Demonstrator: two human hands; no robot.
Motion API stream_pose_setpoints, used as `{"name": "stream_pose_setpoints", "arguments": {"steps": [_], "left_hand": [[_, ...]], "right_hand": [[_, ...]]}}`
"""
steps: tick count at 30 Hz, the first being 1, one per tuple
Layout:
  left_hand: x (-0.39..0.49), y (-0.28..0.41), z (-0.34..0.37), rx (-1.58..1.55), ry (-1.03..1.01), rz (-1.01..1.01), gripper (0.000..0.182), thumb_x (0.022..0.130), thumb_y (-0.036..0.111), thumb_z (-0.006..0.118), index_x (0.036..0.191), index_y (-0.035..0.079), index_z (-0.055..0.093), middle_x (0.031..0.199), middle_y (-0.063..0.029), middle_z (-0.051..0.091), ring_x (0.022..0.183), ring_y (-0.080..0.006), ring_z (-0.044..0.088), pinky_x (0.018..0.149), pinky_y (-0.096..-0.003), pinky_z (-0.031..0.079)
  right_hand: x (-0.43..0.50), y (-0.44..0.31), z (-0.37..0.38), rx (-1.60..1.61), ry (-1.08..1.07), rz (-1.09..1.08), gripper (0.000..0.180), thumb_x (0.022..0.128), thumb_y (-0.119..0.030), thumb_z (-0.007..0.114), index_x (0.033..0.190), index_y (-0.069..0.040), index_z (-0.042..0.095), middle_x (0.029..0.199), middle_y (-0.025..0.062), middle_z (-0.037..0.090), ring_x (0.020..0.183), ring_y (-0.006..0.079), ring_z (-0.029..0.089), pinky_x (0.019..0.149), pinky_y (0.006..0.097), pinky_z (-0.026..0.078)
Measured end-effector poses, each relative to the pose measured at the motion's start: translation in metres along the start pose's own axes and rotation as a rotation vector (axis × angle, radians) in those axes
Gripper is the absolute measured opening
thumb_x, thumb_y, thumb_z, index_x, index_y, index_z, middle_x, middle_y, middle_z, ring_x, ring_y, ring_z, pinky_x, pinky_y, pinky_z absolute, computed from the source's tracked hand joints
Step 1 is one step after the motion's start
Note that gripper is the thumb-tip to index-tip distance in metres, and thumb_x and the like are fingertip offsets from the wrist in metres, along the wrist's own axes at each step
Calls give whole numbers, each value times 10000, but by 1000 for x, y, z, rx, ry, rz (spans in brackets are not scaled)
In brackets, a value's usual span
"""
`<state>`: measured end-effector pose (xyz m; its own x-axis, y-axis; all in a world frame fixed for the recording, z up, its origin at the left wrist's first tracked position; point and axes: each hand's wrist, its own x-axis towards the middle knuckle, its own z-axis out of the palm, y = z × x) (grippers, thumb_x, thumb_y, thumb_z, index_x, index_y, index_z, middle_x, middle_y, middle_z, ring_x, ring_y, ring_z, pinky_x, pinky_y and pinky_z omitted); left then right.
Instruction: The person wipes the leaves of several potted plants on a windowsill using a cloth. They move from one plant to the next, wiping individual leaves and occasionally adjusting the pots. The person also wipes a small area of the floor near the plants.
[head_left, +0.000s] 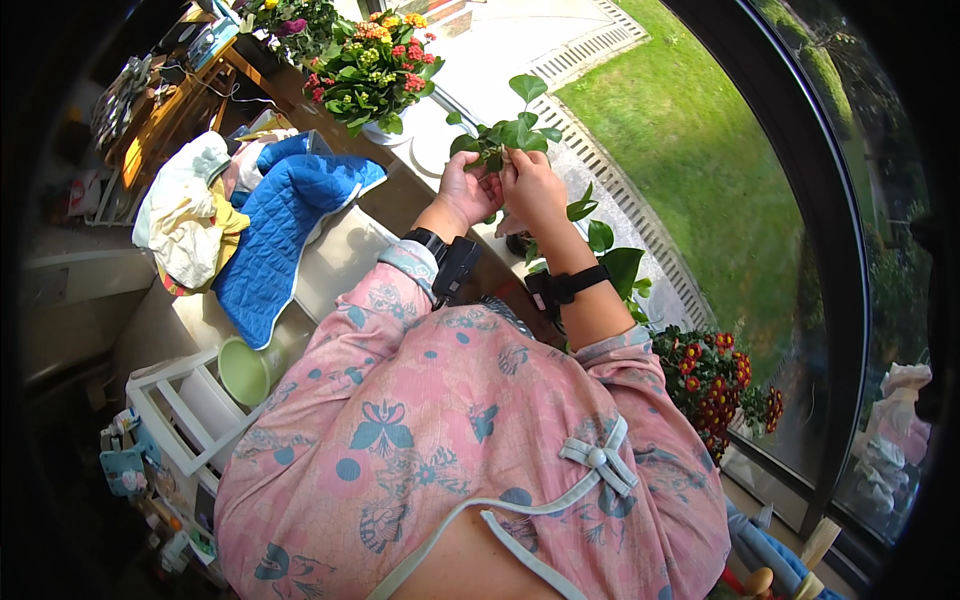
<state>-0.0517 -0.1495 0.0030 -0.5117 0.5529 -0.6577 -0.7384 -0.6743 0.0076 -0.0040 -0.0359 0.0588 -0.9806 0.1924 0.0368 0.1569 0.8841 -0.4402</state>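
Note:
Both hands meet in front of me, at the green leaves of a potted plant (517, 135) by the window. My left hand (466, 191) is at the lower left of the leaves, palm turned up with its fingers curled at the stems. Beside it, my right hand (534, 184) pinches a stem or small leaf between thumb and forefinger. The exact piece in the fingers is too small to tell. Below my right forearm, larger green leaves (621, 270) stick out. A dark pot (519, 244) shows partly beneath my hands.
Red and orange kalanchoe flowers (382, 67) stand at the far left of the sill. Dark red chrysanthemums (705, 382) stand by my right elbow. A blue quilted cloth (277, 232), a pale green bucket (249, 369) and a white rack (187, 412) are on the left. Window glass (750, 187) curves along the right.

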Motion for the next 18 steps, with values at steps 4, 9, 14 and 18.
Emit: {"name": "stream_pose_setpoints", "arguments": {"steps": [4,9,14,18], "left_hand": [[1,-1,1,38,-23,-7,390,745,389,582,959,66,624,881,-44,562,798,-190,505,770,-324,433],[4,-1,-5,-15,-29,-5,449,755,387,600,991,5,621,1009,-110,617,979,-246,558,957,-366,413],[5,2,-4,40,-49,21,409,758,401,601,869,7,608,850,-84,588,790,-224,510,792,-333,425],[2,8,-2,137,33,37,383,754,445,576,781,62,590,736,-38,494,645,-178,416,600,-300,353]], "right_hand": [[2,-3,4,-48,-98,73,382,919,-360,433,1254,-225,560,1075,132,590,848,312,642,727,421,518],[-4,-1,4,-60,-150,19,360,911,-348,436,1196,-200,598,981,160,621,827,332,640,725,422,518],[-18,1,-1,40,-208,40,317,897,-344,453,1104,-183,630,916,187,634,825,362,623,741,427,511],[-34,8,-12,40,-242,-63,286,898,-303,444,1075,-176,630,911,187,621,790,351,626,711,436,511]]}}
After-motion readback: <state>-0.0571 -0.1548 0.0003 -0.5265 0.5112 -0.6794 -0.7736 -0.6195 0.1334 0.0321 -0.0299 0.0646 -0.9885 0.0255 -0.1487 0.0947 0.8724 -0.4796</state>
